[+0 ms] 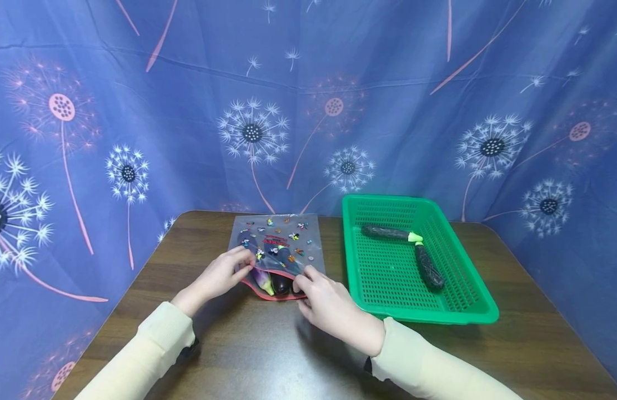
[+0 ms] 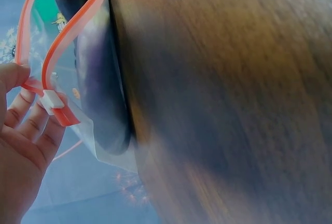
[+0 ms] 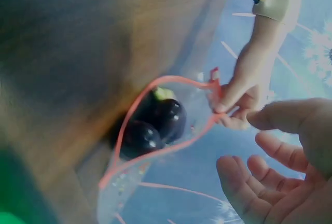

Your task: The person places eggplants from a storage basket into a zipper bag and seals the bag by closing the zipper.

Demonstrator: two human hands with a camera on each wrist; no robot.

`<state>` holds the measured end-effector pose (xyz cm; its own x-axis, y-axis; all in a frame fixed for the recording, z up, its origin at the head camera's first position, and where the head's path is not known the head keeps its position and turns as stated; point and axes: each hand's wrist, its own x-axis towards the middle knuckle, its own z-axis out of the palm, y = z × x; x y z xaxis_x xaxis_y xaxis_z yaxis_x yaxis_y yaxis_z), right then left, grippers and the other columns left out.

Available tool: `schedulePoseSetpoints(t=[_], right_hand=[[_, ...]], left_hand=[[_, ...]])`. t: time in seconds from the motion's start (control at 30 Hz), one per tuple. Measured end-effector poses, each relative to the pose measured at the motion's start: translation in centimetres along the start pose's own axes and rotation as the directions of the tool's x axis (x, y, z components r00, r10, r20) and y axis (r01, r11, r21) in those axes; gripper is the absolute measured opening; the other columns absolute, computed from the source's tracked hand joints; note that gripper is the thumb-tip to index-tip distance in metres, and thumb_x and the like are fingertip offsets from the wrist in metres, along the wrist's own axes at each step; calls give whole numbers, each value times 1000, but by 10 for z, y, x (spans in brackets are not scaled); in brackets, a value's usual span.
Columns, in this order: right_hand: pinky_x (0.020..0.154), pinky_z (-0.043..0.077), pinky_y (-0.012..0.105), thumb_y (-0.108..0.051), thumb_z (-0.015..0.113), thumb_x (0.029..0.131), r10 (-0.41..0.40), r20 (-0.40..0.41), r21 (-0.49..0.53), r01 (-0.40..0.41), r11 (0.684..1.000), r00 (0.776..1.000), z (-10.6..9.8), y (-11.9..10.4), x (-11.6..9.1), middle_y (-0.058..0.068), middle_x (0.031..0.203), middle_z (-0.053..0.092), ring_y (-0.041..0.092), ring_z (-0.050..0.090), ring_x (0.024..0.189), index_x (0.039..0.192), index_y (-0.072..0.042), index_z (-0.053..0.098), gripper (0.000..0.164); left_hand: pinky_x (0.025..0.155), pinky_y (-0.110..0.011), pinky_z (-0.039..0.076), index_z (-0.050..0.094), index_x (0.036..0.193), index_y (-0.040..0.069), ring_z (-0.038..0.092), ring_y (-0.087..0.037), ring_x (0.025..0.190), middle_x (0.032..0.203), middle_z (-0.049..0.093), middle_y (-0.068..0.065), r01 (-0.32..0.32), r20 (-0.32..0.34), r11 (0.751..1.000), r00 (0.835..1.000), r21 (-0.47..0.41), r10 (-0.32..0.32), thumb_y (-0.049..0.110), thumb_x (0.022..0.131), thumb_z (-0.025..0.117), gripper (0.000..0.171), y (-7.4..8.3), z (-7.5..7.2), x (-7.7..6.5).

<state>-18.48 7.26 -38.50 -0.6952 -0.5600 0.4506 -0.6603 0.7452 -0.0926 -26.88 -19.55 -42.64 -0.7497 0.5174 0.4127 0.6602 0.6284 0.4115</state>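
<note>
A clear zip bag (image 1: 308,230) with a colourful cartoon print lies on the table, its red-edged mouth spread wide. Inside are eggplants: one purple and white (image 1: 262,280) with a pale green stem end, and dark glossy ones (image 3: 140,140) beside it. My left hand (image 1: 220,278) pinches the left end of the red zip strip (image 2: 65,37) between thumb and fingers, close by its white slider (image 2: 52,99). At the right side of the mouth is my right hand (image 1: 333,303); in the right wrist view its fingers (image 3: 275,154) are spread, with nothing between them and the thumb.
To the right of the bag stands a green plastic basket (image 1: 355,266) with slotted sides. Two dark zucchini, one lying crosswise (image 1: 385,232) and one lengthwise (image 1: 428,268), rest in it. Behind the wooden table (image 1: 238,355) hangs a blue dandelion-print cloth (image 1: 188,139).
</note>
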Motion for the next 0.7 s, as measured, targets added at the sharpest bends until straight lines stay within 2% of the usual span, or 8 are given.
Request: schedulePoseSetpoints(t=[0.2,0.37,0.53,0.7], right_hand=[[40,33,17,-24,75,74,-16,73,-47,20,999,997,-22,5,0,-6,85,51,8,54,68,90,-19,60,23],[39,31,17,-27,77,73,-6,89,-77,13,997,996,-40,14,4,-7,85,52,8,55,70,89,-20,60,25],[37,27,17,-28,78,72,-23,113,-119,37,992,993,-59,25,7,-7,84,52,8,52,67,89,-22,59,26],[37,27,17,-28,78,72,-39,152,-143,61,988,988,-74,36,10,-7,85,52,10,51,68,92,-21,59,28]], left_hand=[[67,-28,47,59,87,14,53,-6,76,85,53,9,-9,-5,1000,1000,4,9,5,84,66,12,0,2,0],[66,-29,47,59,86,15,53,-8,76,85,53,9,-23,-4,1000,1000,10,23,5,85,66,12,-1,1,0],[66,-28,46,59,86,14,53,-9,75,85,53,9,-25,-1,1000,1000,13,25,3,84,66,13,-1,0,0],[66,-28,46,59,85,14,52,-8,75,84,52,9,-22,-1,1000,1000,18,22,4,84,66,13,1,-1,0]])
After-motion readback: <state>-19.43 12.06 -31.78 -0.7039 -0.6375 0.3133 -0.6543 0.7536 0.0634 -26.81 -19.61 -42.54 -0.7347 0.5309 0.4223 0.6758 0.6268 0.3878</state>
